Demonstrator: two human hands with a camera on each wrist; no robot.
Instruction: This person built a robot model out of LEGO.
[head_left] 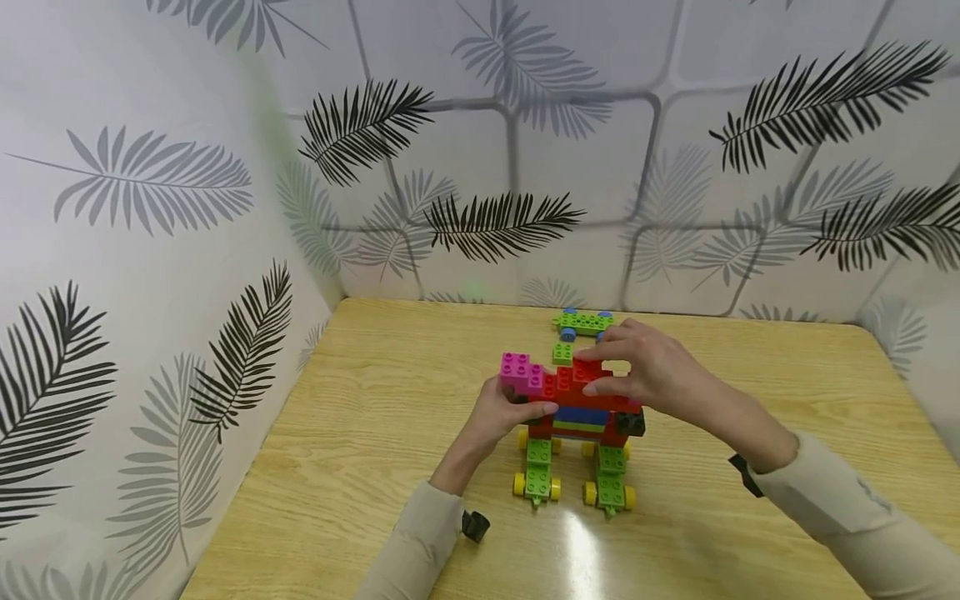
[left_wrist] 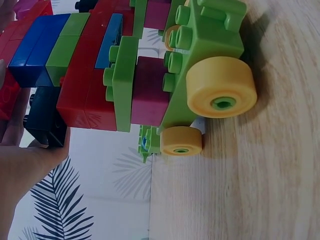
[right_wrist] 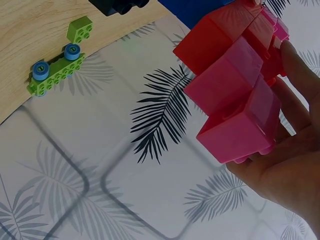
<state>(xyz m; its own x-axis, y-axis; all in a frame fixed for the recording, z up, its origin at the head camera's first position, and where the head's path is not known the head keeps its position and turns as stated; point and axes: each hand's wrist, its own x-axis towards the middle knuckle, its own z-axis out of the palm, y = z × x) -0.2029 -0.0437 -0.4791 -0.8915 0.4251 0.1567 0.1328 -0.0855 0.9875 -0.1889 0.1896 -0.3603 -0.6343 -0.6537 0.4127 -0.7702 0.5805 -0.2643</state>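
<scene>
A toy-brick structure (head_left: 573,402) in red, pink, blue and green stands on two green wheeled bases with yellow wheels (left_wrist: 222,87). My left hand (head_left: 491,421) grips its left side, thumb along the front, below the stepped pink bricks (head_left: 517,371). At the top, my right hand (head_left: 656,367) pinches the red bricks (head_left: 588,369) between thumb and fingers. In the right wrist view, pink bricks (right_wrist: 240,125) jut out beside that hand's palm. Black bricks (head_left: 630,423) stick out at the lower right, and another black brick (left_wrist: 46,117) lies close to my left hand.
Behind the structure, a small green brick (head_left: 562,353) and a green wheeled base with blue wheels (head_left: 583,323) rest on the wooden table (head_left: 375,400). Leaf-patterned walls (head_left: 465,167) border the table at the back and left.
</scene>
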